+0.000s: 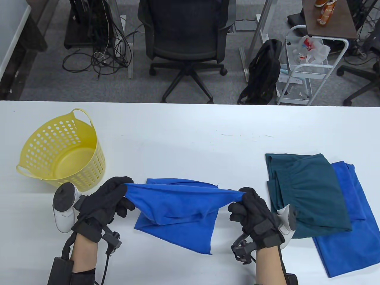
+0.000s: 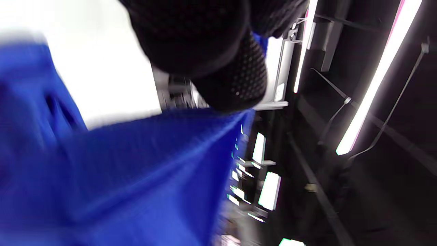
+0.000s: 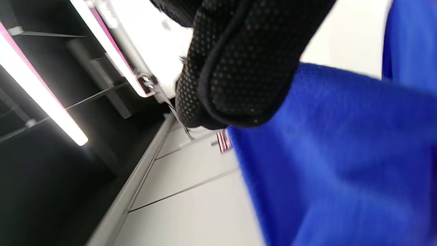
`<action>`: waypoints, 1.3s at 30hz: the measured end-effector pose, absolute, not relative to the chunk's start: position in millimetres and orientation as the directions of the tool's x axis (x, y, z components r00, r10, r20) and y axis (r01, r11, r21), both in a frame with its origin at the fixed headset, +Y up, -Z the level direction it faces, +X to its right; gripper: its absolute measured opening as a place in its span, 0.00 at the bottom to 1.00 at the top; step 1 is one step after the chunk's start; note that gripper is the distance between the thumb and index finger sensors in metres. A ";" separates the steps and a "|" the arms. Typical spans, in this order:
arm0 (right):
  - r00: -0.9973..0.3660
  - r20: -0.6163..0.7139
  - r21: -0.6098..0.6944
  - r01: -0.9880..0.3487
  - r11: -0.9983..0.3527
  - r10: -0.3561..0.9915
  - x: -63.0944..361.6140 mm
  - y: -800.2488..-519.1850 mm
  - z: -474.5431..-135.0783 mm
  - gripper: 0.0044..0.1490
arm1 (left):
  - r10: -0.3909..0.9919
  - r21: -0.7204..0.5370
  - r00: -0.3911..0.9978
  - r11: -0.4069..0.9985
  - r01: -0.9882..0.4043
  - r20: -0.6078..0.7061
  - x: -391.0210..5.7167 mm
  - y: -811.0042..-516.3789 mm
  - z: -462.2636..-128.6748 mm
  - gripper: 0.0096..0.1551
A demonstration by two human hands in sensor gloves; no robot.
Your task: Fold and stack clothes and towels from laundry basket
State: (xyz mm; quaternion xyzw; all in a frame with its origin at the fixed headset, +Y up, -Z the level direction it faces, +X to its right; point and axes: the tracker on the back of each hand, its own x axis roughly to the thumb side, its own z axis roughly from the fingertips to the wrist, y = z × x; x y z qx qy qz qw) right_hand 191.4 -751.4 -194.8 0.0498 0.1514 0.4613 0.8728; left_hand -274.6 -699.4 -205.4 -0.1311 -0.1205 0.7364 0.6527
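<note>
A bright blue towel (image 1: 181,207) is stretched taut between my two hands near the table's front edge, its lower part draped on the table. My left hand (image 1: 118,191) pinches its left corner and my right hand (image 1: 245,199) pinches its right corner. The wrist views show the same blue towel (image 2: 136,171) (image 3: 341,164) close below the gloved fingers (image 2: 235,78) (image 3: 239,68). A yellow laundry basket (image 1: 63,150) stands at the left with nothing visible inside. At the right lies a folded dark teal garment (image 1: 308,190) on top of a folded blue towel (image 1: 353,225).
The white table (image 1: 190,130) stretches back behind the towel. Beyond its far edge are a black office chair (image 1: 185,38), a black bag (image 1: 264,74), a white cart (image 1: 308,65) and cables on the floor.
</note>
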 end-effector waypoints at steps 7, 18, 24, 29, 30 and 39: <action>-0.671 -0.306 -0.025 -0.703 -0.711 0.675 177.9 -648.5 -298.4 0.27 | 0.522 -0.126 0.828 0.825 -0.552 -0.205 -218.0 -640.7 -311.3 0.26; -0.460 0.793 -0.422 -0.887 -0.186 0.399 179.6 -471.3 -208.6 0.26 | 0.371 0.627 0.690 0.293 -0.722 0.621 -268.0 -467.6 -234.4 0.25; -0.581 0.478 -0.234 -0.807 -0.542 0.659 207.7 -600.2 -180.1 0.26 | 0.605 0.155 0.661 0.675 -0.722 0.443 -258.7 -595.7 -207.1 0.25; -0.483 0.085 0.238 -0.839 -0.489 0.871 219.8 -694.8 -173.2 0.26 | 0.868 -0.426 0.446 0.496 -0.757 0.218 -255.0 -709.1 -201.4 0.25; -0.467 0.042 0.271 -0.846 -0.460 0.883 220.3 -702.6 -170.9 0.25 | 0.884 -0.459 0.427 0.465 -0.757 0.190 -254.7 -715.0 -200.2 0.25; -0.444 -0.418 0.501 -0.840 -0.207 0.793 216.1 -735.4 -213.1 0.26 | 0.812 -0.698 0.529 0.228 -0.679 -0.249 -239.1 -744.1 -235.4 0.27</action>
